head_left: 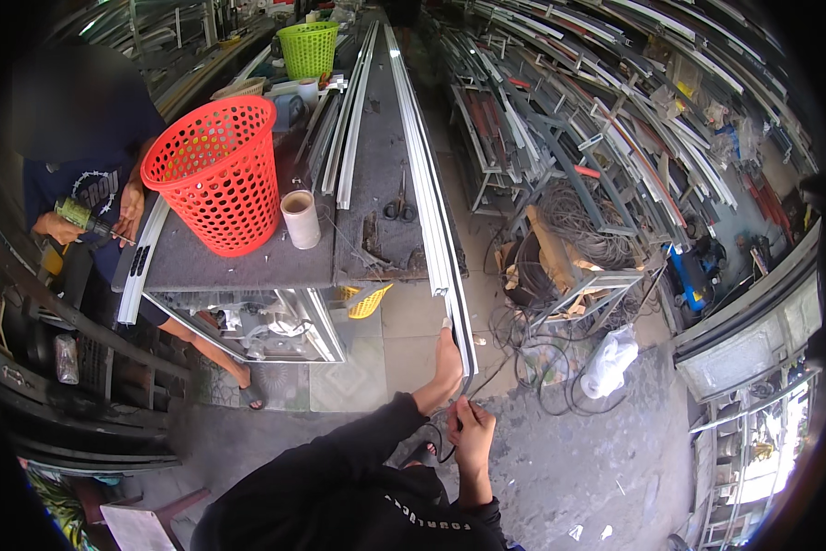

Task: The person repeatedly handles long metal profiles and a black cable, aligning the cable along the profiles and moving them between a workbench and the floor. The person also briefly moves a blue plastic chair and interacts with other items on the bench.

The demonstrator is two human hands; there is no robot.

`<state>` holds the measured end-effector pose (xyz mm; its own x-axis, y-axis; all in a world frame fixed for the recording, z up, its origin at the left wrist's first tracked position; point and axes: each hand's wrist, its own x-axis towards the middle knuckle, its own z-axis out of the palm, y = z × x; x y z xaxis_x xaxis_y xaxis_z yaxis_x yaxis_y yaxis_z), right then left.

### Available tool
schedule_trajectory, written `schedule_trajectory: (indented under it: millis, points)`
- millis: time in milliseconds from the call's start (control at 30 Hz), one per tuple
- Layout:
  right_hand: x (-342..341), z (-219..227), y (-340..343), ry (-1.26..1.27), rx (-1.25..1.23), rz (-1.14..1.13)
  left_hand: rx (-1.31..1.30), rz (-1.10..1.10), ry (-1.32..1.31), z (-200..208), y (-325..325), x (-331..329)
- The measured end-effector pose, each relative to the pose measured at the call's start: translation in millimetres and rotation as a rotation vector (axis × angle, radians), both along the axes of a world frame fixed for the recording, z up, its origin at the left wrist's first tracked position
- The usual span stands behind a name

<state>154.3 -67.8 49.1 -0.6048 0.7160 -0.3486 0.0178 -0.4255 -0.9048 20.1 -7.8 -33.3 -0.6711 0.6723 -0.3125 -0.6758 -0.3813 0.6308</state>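
Left hand: I had it closed on the white profile, close to the near end.
Right hand: I held it in a fist around a thin black strip, just below that end.
Profile: it lay lengthwise along the table's right side, its near end jutting past the table edge over the floor.
Strip: it ran from the profile's end into my right fist.
Scissors: they lay on the tabletop, left of the profile.
Spool: it stood upright just beside the red basket.
Green basket: it sat farther back.
Co-worker: on the left, a hand was near a green tool.
White bag: it rested on the floor, to the right.
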Motion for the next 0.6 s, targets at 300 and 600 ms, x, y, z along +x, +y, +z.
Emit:
schedule_trajectory:
  millis: [300, 600]
  points:
    - [-14.5, 10.3, 34.9, -0.057, 0.062, -0.006, -0.069, 0.025, -0.027, -4.6, 2.3, 2.3]
    - [26.4, -28.0, 13.9, -0.381, 1.318, -0.39, -0.03, 0.018, -0.037, -4.7, 4.6, -0.2]
